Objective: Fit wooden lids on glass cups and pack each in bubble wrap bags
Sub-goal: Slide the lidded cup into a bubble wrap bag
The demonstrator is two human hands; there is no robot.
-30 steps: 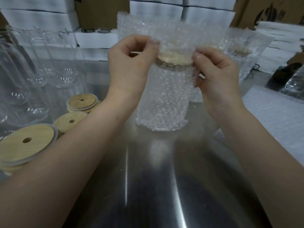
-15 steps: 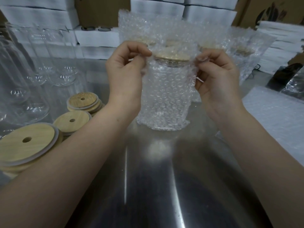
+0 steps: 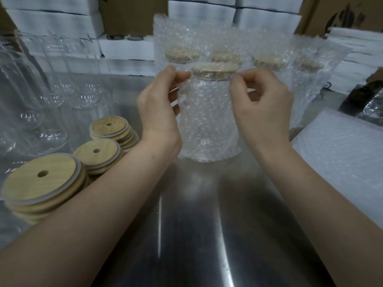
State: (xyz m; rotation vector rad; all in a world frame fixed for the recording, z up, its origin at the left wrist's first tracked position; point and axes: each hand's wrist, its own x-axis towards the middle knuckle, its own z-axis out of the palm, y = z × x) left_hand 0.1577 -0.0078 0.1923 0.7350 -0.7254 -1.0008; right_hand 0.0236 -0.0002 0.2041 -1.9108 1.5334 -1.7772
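A glass cup with a wooden lid (image 3: 213,68) stands in a bubble wrap bag (image 3: 207,121) on the steel table (image 3: 196,224). My left hand (image 3: 159,104) pinches the bag's left edge beside the lid. On the other side my right hand (image 3: 261,104) pinches the bag's right edge at the same height. Loose wooden lids lie in stacks at the left: a near stack (image 3: 43,183), a middle one (image 3: 97,154) and a far one (image 3: 113,128). Bare glass cups (image 3: 83,79) stand at the left rear.
Several wrapped cups (image 3: 267,61) stand in a row behind the one I hold. A pile of flat bubble wrap bags (image 3: 342,146) lies at the right. White boxes (image 3: 56,21) and cardboard cartons (image 3: 342,13) line the back.
Both hands have slid from the top of the lid down to its sides, drawing the bag's upper part down round the cup. The lid now shows more plainly.
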